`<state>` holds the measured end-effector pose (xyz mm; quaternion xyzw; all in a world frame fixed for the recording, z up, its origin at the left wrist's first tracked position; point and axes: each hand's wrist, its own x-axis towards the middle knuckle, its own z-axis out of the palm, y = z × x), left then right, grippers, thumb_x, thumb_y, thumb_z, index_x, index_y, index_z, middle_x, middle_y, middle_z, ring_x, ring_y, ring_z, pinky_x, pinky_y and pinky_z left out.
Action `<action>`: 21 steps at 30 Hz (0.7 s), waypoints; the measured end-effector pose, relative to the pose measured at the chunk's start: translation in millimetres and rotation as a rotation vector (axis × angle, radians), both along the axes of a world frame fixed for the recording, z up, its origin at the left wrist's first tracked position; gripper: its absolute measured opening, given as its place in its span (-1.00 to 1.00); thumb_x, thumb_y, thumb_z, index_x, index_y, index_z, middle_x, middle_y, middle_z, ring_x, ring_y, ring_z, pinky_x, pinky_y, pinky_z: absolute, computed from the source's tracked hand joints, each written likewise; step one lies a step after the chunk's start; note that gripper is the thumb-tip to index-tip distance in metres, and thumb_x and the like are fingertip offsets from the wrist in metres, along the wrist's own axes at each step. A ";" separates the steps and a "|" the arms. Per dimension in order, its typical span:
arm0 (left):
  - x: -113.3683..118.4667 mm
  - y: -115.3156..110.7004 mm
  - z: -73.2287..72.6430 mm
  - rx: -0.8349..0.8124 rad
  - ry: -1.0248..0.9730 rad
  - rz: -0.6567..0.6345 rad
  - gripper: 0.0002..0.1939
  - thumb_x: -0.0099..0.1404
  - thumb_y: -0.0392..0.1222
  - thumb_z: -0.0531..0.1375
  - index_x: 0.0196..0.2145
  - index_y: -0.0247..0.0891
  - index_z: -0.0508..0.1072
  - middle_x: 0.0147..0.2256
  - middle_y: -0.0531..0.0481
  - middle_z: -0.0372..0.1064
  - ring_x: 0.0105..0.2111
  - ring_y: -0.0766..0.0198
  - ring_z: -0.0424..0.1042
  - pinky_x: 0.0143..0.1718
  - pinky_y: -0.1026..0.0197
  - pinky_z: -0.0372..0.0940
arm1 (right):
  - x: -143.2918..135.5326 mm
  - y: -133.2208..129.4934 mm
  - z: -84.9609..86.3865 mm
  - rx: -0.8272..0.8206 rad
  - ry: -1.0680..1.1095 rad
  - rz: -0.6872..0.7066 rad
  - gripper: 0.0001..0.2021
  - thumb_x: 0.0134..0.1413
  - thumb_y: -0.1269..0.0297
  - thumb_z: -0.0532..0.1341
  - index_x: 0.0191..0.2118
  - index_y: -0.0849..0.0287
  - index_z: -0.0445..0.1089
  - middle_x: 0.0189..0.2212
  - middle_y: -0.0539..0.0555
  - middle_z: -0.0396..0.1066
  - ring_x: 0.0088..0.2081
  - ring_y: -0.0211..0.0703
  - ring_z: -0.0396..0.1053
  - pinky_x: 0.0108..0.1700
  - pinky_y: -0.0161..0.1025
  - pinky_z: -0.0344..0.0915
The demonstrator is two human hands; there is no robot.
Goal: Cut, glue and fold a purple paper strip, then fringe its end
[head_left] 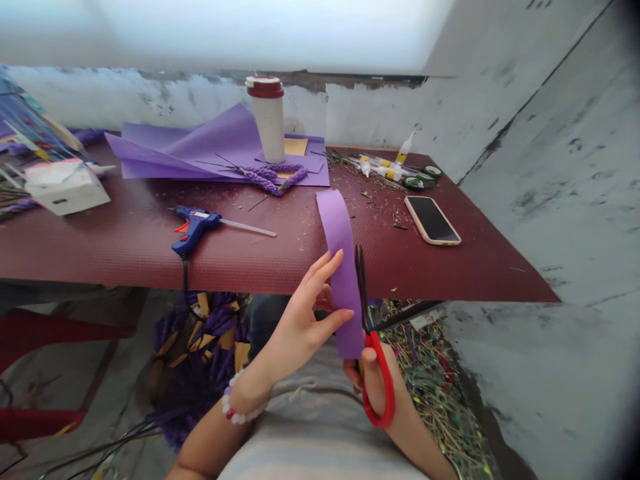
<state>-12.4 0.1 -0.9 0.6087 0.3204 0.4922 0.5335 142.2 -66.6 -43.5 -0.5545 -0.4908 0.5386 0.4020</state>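
Observation:
A strip of purple paper [339, 233] stands up from my left hand [305, 317], its upper end curling away over the dark red table. The thumb and fingers of that hand pinch the strip near its middle. My right hand [377, 377] grips red-handled scissors [384, 393] through their loops. The dark blades point upward along the strip's right edge, close together; whether they touch the paper I cannot tell. Both hands are in front of my body, at the near table edge. Part of my right hand is hidden behind the handles.
On the table [310, 267] are a blue glue gun [195, 227], purple flower sprigs [270, 179], purple sheets [165, 150], a lidded cup [270, 127], a phone [433, 220], small bottles [387, 167] and a white box [65, 187]. Stems [435, 393] and purple bundles [200, 347] lie below.

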 end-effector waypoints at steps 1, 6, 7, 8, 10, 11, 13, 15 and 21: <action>-0.5 0.2 0.2 -0.013 -0.007 -0.008 -0.21 0.34 -0.24 0.36 0.41 0.21 0.19 0.47 -0.05 -0.06 -0.14 0.25 0.47 -0.11 0.14 0.51 | 0.8 0.0 -1.2 0.000 0.021 -0.018 -0.18 -0.20 -0.75 -0.07 -0.56 0.06 0.16 -0.78 -0.11 0.02 -0.73 -0.32 -0.01 -0.68 -0.31 -0.03; -2.0 1.0 1.2 -0.033 -0.017 -0.015 -0.22 0.33 -0.20 0.38 0.40 0.17 0.22 0.45 -0.06 -0.02 -0.14 0.23 0.48 -0.11 0.12 0.51 | 5.1 12.7 11.7 0.105 0.078 -0.204 -0.39 0.05 -0.47 0.18 -0.37 0.07 0.26 -0.60 -0.09 0.21 -0.62 -0.29 0.11 -0.61 -0.31 0.15; -2.0 1.2 1.2 -0.032 -0.017 -0.017 -0.23 0.32 -0.20 0.38 0.39 0.16 0.23 0.45 -0.06 -0.03 -0.14 0.22 0.48 -0.10 0.12 0.51 | 5.1 17.8 17.2 0.151 0.075 -0.219 -0.45 0.04 -0.37 0.29 -0.37 0.07 0.25 -0.55 -0.07 0.25 -0.57 -0.27 0.16 -0.55 -0.31 0.22; -1.9 1.3 1.1 -0.031 -0.018 -0.017 -0.24 0.33 -0.20 0.37 0.39 0.15 0.24 0.45 -0.06 -0.03 -0.15 0.23 0.48 -0.10 0.12 0.51 | 4.8 23.1 22.7 0.203 0.086 -0.227 -0.47 0.00 -0.29 0.36 -0.39 0.06 0.21 -0.50 -0.06 0.27 -0.51 -0.25 0.21 -0.47 -0.29 0.29; -1.6 1.9 1.1 -0.035 -0.016 -0.019 -0.25 0.33 -0.20 0.37 0.39 0.15 0.24 0.45 -0.07 -0.02 -0.15 0.23 0.48 -0.10 0.13 0.50 | 3.1 32.4 31.7 0.284 0.134 -0.225 -0.45 -0.05 -0.19 0.43 -0.44 0.04 0.11 -0.49 -0.06 0.27 -0.46 -0.23 0.26 -0.39 -0.27 0.34; -1.4 2.5 1.2 -0.040 -0.014 -0.018 -0.26 0.34 -0.20 0.36 0.39 0.14 0.24 0.45 -0.07 -0.02 -0.14 0.23 0.48 -0.09 0.13 0.49 | 2.2 35.7 34.6 0.297 0.154 -0.217 -0.46 -0.04 -0.15 0.43 -0.45 0.04 0.08 -0.49 -0.07 0.25 -0.45 -0.23 0.26 -0.38 -0.27 0.34; -1.3 4.4 2.2 -0.048 -0.020 -0.011 -0.31 0.35 -0.18 0.35 0.36 0.10 0.28 0.43 -0.08 0.02 -0.10 0.20 0.48 -0.06 0.13 0.48 | 1.2 38.8 37.2 0.297 0.156 -0.193 -0.52 0.03 -0.06 0.40 -0.43 0.03 0.07 -0.48 -0.07 0.25 -0.45 -0.23 0.26 -0.39 -0.28 0.33; -1.4 7.6 4.1 -0.046 -0.048 0.015 -0.43 0.37 -0.16 0.33 0.29 0.03 0.37 0.40 -0.08 0.06 -0.06 0.18 0.48 -0.02 0.12 0.47 | 1.8 38.3 37.0 0.292 0.081 -0.151 -0.60 0.10 0.05 0.36 -0.40 0.04 0.09 -0.45 -0.07 0.26 -0.43 -0.24 0.27 -0.37 -0.29 0.32; -0.9 18.3 7.8 -0.084 -0.127 0.053 -0.45 0.35 -0.17 0.34 0.27 -0.02 0.38 0.36 -0.09 0.16 -0.09 0.18 0.51 -0.10 0.14 0.49 | 5.1 35.7 37.4 0.302 -0.174 -0.057 -0.73 0.13 0.19 0.32 -0.39 0.06 0.17 -0.48 -0.07 0.32 -0.49 -0.26 0.26 -0.41 -0.29 0.25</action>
